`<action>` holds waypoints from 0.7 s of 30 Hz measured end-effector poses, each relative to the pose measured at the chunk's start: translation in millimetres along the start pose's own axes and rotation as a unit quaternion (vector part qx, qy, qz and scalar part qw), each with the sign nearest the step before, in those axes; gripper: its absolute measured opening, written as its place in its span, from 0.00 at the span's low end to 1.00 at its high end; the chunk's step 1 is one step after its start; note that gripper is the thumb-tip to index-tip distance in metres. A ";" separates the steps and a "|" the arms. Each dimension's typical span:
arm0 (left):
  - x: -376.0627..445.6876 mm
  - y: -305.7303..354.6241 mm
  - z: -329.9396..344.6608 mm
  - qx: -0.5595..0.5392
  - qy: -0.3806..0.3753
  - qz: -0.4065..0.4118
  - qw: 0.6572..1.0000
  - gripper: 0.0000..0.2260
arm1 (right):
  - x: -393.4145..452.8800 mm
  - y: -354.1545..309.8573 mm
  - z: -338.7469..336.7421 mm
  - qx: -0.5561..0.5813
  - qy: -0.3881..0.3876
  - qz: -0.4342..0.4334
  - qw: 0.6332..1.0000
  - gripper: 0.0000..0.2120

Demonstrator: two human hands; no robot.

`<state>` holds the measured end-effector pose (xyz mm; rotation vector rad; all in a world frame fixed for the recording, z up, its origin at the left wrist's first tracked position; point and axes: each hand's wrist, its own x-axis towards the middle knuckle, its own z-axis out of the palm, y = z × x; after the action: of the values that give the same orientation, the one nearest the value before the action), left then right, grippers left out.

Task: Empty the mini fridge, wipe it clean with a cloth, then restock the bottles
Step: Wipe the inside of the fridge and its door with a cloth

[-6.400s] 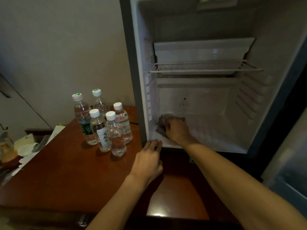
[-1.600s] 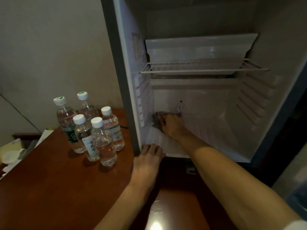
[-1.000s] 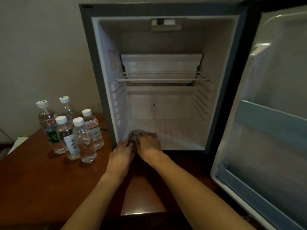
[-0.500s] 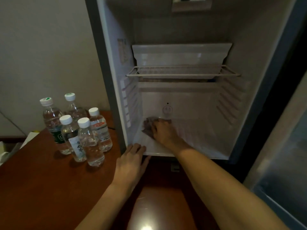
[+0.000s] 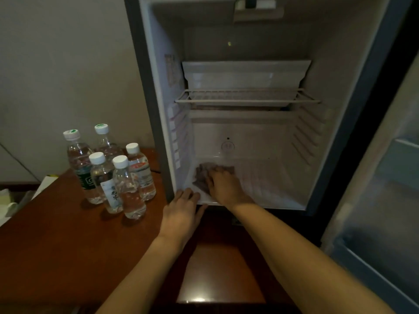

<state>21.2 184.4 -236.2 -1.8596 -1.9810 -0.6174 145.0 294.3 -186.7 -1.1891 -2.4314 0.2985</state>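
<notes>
We see the mini fridge [image 5: 353,71] standing open on a dark wooden surface [image 5: 56,241], with its door [image 5: 385,200] swung out to the right. The right hand [image 5: 223,185] reaches into the lower compartment and lies palm down on a dark cloth [image 5: 201,175], which rests on the white floor of the fridge near the left inner wall. The fingers [image 5: 212,175] of this hand are spread roughly flat over the cloth and press it down; we cannot tell whether any of them curl around its edge. The left hand [image 5: 181,214] rests at the front lower left corner of the fridge opening, with its fingers extended and its fingertips touching the front lip of the fridge floor; it holds nothing. Above the cloth, a white wire shelf [image 5: 247,97] spans the interior, and a white tray [image 5: 244,75] sits behind and above it. Five water bottles [image 5: 113,173] with white caps stand upright in a tight group on the surface, just to the left of the fridge and outside it. We see some pale items [image 5: 9,200] at the far left edge of the surface, too dim to identify.
</notes>
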 end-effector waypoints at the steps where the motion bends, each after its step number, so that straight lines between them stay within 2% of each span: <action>1: -0.4 0.1 -1.3 -0.007 -0.007 -0.006 1.000 0.14 | -10.3 -3.4 1.0 -0.002 -0.002 -0.001 1.000 0.20; 7: -1.3 2.3 -12.2 -0.012 -0.072 -0.007 0.997 0.13 | -61.6 -19.7 3.8 -0.083 0.019 0.003 0.996 0.14; 11: 2.8 1.0 -12.7 -0.008 -0.098 -0.008 0.995 0.15 | -80.9 -9.2 1.7 -0.087 0.048 0.006 0.995 0.14; 16: 10.9 5.5 -12.5 0.015 -0.110 -0.003 0.994 0.17 | -58.2 -3.7 -19.0 -0.057 -0.030 0.081 0.995 0.19; 21: 19.4 11.5 -10.7 0.003 -0.138 0.009 0.990 0.21 | -24.5 9.7 -11.1 -0.048 0.040 0.048 0.997 0.15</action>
<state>30.9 195.5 -216.0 -2.0498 -2.1270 -0.3643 170.3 281.0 -187.0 -1.3366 -2.3467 0.1595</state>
